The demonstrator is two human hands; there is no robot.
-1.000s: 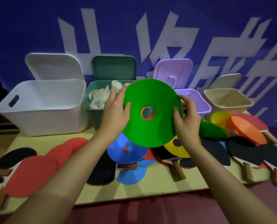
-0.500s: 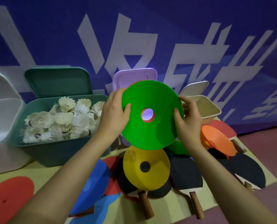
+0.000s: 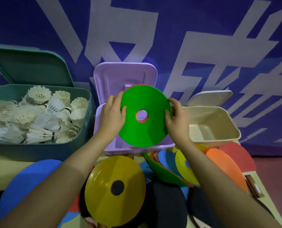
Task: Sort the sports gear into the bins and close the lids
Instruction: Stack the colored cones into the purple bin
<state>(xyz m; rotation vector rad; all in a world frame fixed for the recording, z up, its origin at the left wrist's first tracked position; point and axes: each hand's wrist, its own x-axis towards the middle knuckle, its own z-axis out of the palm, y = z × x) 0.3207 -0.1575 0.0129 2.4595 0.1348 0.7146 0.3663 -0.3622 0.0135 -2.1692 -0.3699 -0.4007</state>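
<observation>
**Green disc held over the purple bin**

I have both hands on the green disc cone, which sits tilted toward me above the open purple bin. My left hand grips its left edge, thumb on the near face and fingers curled behind the rim. My right hand pinches the right edge the same way. Through the disc's centre hole I see purple plastic, and a thin sliver of red-orange shows at the hole's rim and along the disc's top edge, so another disc seems to lie right behind it; I cannot tell how many.

The purple lid stands upright behind the bin, leaning on the blue banner. To the left, the teal bin is heaped with white shuttlecocks, its lid also raised. To the right, the beige bin stands open with its lid tipped back.

On the worktop nearer me lie more pieces: a yellow disc cone below my left forearm, a blue one to its left, and a second yellow, a green and an orange disc jumbled by my right forearm. Dark paddle faces lie beneath them.
</observation>
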